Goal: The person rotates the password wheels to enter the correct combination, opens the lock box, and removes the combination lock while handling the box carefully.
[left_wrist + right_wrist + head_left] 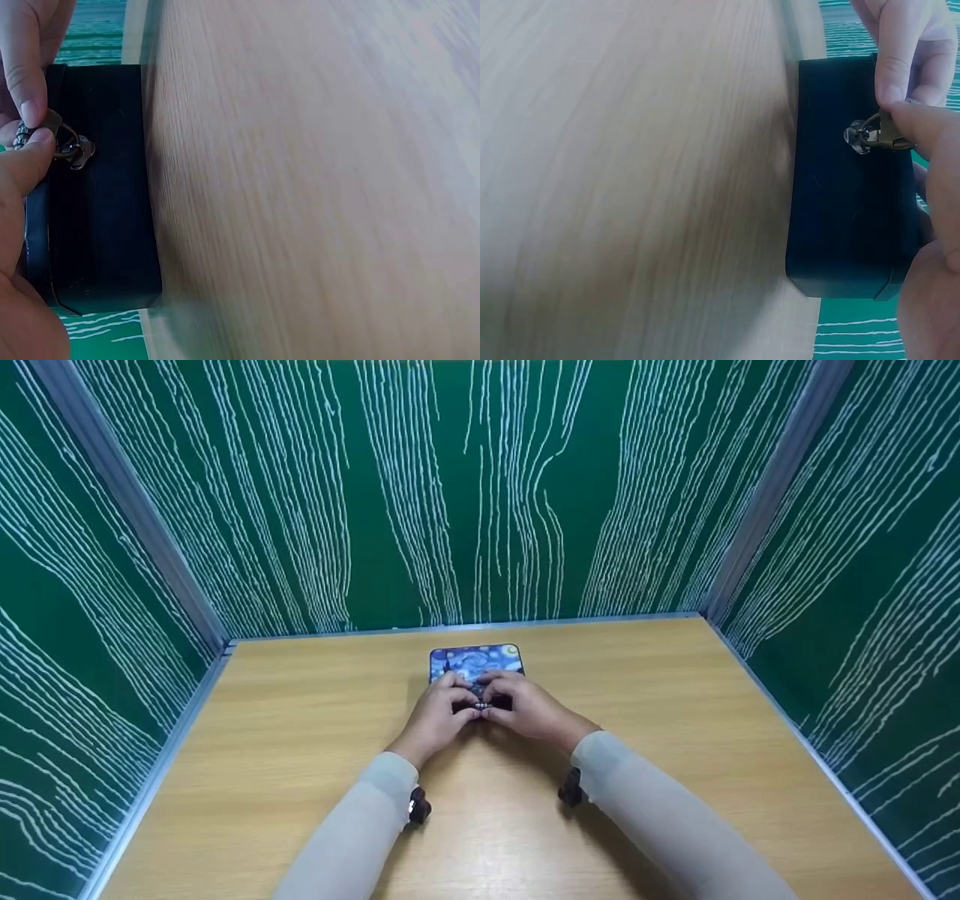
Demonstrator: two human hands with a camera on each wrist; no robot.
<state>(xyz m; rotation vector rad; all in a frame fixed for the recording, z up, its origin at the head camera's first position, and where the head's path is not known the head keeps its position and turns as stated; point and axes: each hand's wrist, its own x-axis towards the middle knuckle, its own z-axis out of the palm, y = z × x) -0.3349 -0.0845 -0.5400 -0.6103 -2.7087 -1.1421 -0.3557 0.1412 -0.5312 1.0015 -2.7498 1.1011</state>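
Note:
A small box [474,658] with a swirling blue and yellow night-sky picture on its lid sits on the table. Its dark front [101,217] carries a metal hasp [856,136], through which a brass-coloured combination padlock [49,121] is hooked by its shackle. My left hand [439,712] pinches the padlock from the left, thumb on its near face. From the other side my right hand [531,708] pinches it too, the two thumb tips close together. Number dials [22,136] show between the thumbs in the left wrist view. The fingers partly cover the lid's front edge.
The wooden table [285,750] reaches back to green walls [495,510] with white wavy lines, framed by metal posts [772,487]. A dark wrist device [419,805] hangs below the left cuff and another [570,787] below the right.

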